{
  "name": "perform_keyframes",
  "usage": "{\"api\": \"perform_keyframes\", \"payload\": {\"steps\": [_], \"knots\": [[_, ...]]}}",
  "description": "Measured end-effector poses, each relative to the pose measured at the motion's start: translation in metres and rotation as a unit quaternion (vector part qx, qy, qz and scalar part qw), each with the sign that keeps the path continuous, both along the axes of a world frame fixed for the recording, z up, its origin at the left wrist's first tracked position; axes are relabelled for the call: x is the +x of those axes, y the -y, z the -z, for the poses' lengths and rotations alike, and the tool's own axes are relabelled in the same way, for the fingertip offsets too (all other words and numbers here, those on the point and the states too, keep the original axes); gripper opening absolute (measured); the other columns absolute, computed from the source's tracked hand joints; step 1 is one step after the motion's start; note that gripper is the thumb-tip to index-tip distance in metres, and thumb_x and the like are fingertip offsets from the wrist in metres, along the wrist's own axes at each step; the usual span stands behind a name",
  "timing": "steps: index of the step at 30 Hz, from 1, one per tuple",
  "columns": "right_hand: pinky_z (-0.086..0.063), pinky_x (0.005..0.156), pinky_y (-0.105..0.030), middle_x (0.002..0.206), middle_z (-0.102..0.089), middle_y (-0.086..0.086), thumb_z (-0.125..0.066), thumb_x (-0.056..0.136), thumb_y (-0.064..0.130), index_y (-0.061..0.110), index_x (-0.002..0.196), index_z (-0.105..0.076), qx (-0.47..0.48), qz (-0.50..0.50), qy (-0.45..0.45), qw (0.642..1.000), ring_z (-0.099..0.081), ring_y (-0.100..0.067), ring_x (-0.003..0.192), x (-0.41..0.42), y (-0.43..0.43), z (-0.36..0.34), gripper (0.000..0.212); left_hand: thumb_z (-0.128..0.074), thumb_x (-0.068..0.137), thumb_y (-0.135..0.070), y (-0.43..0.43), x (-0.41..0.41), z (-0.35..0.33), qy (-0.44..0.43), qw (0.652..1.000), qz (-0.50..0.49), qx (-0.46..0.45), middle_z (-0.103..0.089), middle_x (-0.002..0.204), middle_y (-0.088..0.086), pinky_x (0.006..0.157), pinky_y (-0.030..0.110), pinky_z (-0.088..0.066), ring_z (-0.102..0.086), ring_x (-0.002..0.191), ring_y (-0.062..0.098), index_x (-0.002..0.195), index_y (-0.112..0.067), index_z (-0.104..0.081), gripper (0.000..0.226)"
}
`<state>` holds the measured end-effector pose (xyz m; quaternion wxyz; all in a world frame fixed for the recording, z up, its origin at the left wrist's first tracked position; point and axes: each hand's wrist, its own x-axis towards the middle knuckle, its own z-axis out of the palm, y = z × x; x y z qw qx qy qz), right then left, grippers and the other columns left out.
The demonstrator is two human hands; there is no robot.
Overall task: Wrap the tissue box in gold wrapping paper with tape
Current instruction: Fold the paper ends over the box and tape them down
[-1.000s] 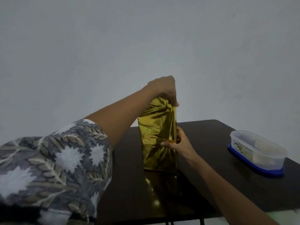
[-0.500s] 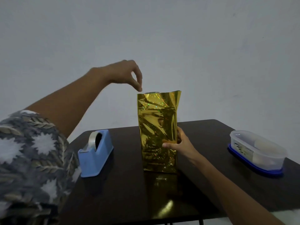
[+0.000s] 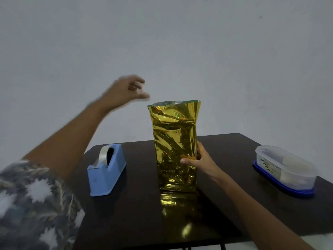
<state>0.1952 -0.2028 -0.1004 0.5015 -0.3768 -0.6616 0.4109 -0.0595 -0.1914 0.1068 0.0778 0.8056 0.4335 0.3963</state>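
The box [image 3: 174,147], wrapped in crinkled gold paper, stands upright on end near the middle of the dark surface [image 3: 225,150]. Its top edge of paper flares open and loose. The right hand [image 3: 198,162] grasps the box low on its right side, thumb across the front and fingers behind. The left hand [image 3: 126,92] is raised in the air, just left of the box's top and apart from it; it is blurred, the fingers loosely curled and holding nothing that can be made out. A blue tape holder [image 3: 106,170] with a clear roll sits on the surface left of the box. A clear tub [image 3: 284,168] on a blue lid sits well apart at the right edge.
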Motion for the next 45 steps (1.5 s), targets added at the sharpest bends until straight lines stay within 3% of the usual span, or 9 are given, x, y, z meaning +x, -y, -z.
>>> {"api": "perform_keyframes", "payload": {"steps": [4, 10, 12, 15, 22, 35, 39, 42, 45], "knots": [[-0.039, 0.096, -0.028, 0.12, -0.045, 0.022, -0.077, 0.031, 0.075, 0.04, 0.135, -0.024, -0.012, -0.009, 0.006, 1.0, -0.046, -0.009, 0.116, -0.002, 0.0, 0.001, 0.122, -0.086, 0.05, -0.049, 0.004, -0.001, 0.105, 0.005, 0.955, 0.098, -0.282, -0.036, 0.149, 0.004, 0.109, 0.037, -0.035, -0.035, 0.137, 0.017, 0.148, -0.031, -0.013, 0.123], [-0.031, 0.11, -0.049, 0.151, -0.024, 0.009, -0.066, 0.046, 0.082, 0.039, 0.148, -0.004, -0.042, -0.022, -0.072, 0.996, -0.03, -0.02, 0.138, -0.002, 0.011, -0.008, 0.128, -0.089, 0.056, -0.033, -0.007, 0.032, 0.169, 0.2, 0.937, 0.089, -0.27, -0.057, 0.126, 0.005, 0.08, 0.03, -0.055, -0.06, 0.109, 0.019, 0.134, -0.03, -0.039, 0.093], [-0.03, 0.109, -0.052, 0.148, -0.03, 0.007, -0.058, 0.07, 0.072, 0.035, 0.14, -0.031, -0.026, 0.034, -0.158, 0.987, -0.028, -0.022, 0.139, 0.005, 0.013, -0.018, 0.085, -0.09, 0.044, -0.049, -0.014, 0.033, 0.175, 0.208, 0.938, 0.096, -0.26, -0.056, 0.128, 0.003, 0.085, 0.035, -0.055, -0.058, 0.112, 0.021, 0.135, -0.031, -0.038, 0.107], [-0.044, 0.095, -0.043, 0.12, -0.055, 0.006, -0.052, 0.094, 0.024, 0.024, 0.102, -0.06, 0.038, 0.124, -0.198, 0.972, -0.047, -0.021, 0.124, 0.008, 0.008, -0.04, 0.012, -0.088, 0.036, -0.057, -0.016, 0.032, 0.176, 0.216, 0.935, 0.103, -0.262, -0.055, 0.129, -0.004, 0.085, 0.036, -0.055, -0.057, 0.114, 0.018, 0.133, -0.035, -0.038, 0.112], [-0.055, 0.063, -0.022, 0.105, -0.062, -0.004, -0.057, 0.092, 0.021, 0.013, 0.096, -0.063, 0.079, 0.115, -0.166, 0.976, -0.06, -0.012, 0.092, -0.003, 0.007, -0.074, 0.011, -0.086, 0.035, -0.063, -0.013, 0.028, 0.176, 0.191, 0.945, 0.099, -0.248, -0.047, 0.138, 0.0, 0.084, 0.033, -0.055, -0.05, 0.122, 0.021, 0.14, -0.032, -0.031, 0.122], [-0.042, 0.1, -0.054, 0.14, -0.048, 0.008, -0.06, 0.088, 0.035, 0.028, 0.11, -0.069, 0.022, 0.065, 0.063, 0.996, -0.042, -0.016, 0.13, 0.002, 0.01, -0.115, 0.024, -0.084, 0.066, -0.028, -0.008, 0.033, 0.17, 0.169, 0.954, 0.117, -0.217, -0.052, 0.129, -0.003, 0.08, 0.018, -0.052, -0.054, 0.117, 0.015, 0.137, -0.028, -0.034, 0.087], [-0.04, 0.098, -0.055, 0.148, -0.039, 0.01, -0.057, 0.089, 0.039, 0.028, 0.125, -0.061, 0.005, 0.051, 0.161, 0.986, -0.037, -0.021, 0.133, 0.0, 0.012, -0.126, 0.037, -0.083, 0.05, -0.049, -0.009, 0.032, 0.17, 0.152, 0.958, 0.121, -0.211, -0.055, 0.126, -0.007, 0.084, 0.018, -0.05, -0.057, 0.112, 0.009, 0.132, -0.034, -0.036, 0.096], [-0.041, 0.092, -0.048, 0.144, -0.042, 0.01, -0.056, 0.091, 0.036, 0.03, 0.128, -0.058, 0.004, 0.041, 0.204, 0.978, -0.043, -0.018, 0.123, -0.001, 0.012, -0.131, 0.037, -0.084, 0.041, -0.061, -0.01, 0.03, 0.173, 0.16, 0.957, 0.12, -0.209, -0.056, 0.125, -0.007, 0.091, 0.025, -0.05, -0.058, 0.112, 0.01, 0.132, -0.034, -0.038, 0.105], [-0.045, 0.076, -0.009, 0.131, -0.049, 0.007, -0.054, 0.094, 0.029, 0.027, 0.132, -0.054, 0.071, 0.014, 0.193, 0.979, -0.049, 0.001, 0.103, 0.0, 0.014, -0.131, 0.038, -0.084, 0.044, -0.06, -0.012, 0.029, 0.177, 0.155, 0.96, 0.111, -0.205, -0.054, 0.13, -0.006, 0.099, 0.033, -0.047, -0.054, 0.119, 0.014, 0.136, -0.033, -0.036, 0.107]]}}
